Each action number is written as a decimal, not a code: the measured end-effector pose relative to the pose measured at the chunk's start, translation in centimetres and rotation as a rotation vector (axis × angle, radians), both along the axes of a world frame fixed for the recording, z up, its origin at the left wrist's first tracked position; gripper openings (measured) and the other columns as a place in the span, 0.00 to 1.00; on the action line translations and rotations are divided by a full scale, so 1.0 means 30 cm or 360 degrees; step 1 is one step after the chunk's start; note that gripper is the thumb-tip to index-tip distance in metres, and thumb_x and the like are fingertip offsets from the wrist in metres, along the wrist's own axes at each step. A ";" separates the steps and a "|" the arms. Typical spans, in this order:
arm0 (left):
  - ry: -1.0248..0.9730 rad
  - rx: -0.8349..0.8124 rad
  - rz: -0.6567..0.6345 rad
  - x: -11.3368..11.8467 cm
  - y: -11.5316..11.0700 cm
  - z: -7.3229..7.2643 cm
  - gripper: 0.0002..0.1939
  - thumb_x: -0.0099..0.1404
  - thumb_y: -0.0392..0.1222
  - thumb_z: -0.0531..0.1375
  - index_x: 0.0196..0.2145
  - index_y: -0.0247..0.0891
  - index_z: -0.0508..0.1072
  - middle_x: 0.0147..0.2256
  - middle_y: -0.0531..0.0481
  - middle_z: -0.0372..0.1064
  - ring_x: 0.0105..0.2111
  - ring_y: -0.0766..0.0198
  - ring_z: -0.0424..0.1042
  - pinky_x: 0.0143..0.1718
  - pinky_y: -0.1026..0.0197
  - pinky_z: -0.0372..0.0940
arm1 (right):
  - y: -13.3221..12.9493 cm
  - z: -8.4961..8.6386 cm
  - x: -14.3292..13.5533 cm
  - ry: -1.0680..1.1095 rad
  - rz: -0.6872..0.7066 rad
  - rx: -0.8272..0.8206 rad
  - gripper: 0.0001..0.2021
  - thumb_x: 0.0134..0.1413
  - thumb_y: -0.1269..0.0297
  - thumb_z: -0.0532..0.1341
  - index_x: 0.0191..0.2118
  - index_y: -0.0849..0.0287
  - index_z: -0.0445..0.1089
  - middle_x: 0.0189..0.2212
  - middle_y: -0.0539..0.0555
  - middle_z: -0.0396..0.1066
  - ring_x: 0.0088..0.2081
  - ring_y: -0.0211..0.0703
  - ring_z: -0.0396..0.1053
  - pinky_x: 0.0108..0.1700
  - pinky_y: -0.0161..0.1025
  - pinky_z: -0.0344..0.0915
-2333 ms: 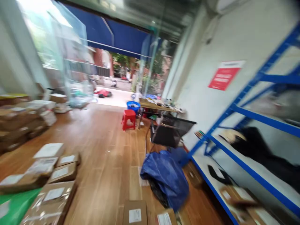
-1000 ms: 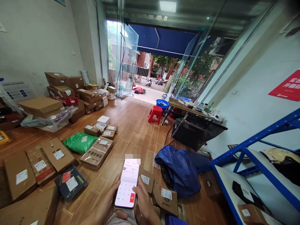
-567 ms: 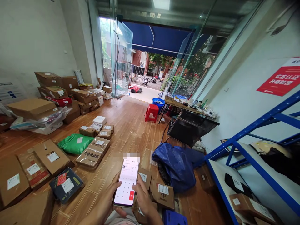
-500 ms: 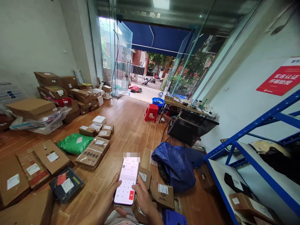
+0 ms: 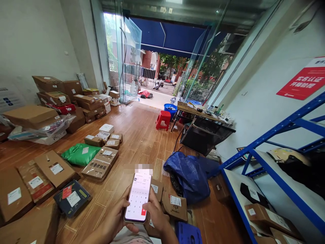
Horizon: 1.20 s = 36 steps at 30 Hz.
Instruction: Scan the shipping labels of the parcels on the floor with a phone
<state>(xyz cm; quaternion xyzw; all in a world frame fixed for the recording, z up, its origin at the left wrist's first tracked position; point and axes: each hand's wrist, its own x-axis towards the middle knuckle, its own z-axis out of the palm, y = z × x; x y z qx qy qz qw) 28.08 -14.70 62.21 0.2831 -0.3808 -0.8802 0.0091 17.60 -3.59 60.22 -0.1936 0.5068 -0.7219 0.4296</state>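
A smartphone with a number keypad lit on its screen is held upright in both hands, low in the middle of the view. My left hand grips its left edge, with the thumb at the side of the screen. My right hand wraps the right edge, its thumb over the screen near a red key. The phone's top is blurred out. Just beyond the phone lie labelled cardboard boxes on the floor, and a purple-blue package sits to the right of my right hand.
Parcels and a green bag lie on the wooden floor to the left; more boxes are stacked by the wall. On the right are a blue tarp, blue shelving, a cluttered table and a red stool. Glass doors stand open ahead.
My right thumb has shifted slightly down over the keypad towards the red key. The view has moved a little; both hands still hold the phone.
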 end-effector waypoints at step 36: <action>0.0540 0.0421 0.0153 -0.261 -1.057 -0.162 0.48 0.47 0.36 0.55 0.67 0.44 0.48 0.55 0.47 0.67 0.42 0.58 0.73 0.39 0.61 0.65 | -1.141 -0.228 -0.347 -0.0349 0.0155 0.0140 0.31 0.25 0.44 0.75 0.38 0.56 0.74 0.30 0.56 0.81 0.30 0.54 0.77 0.30 0.44 0.69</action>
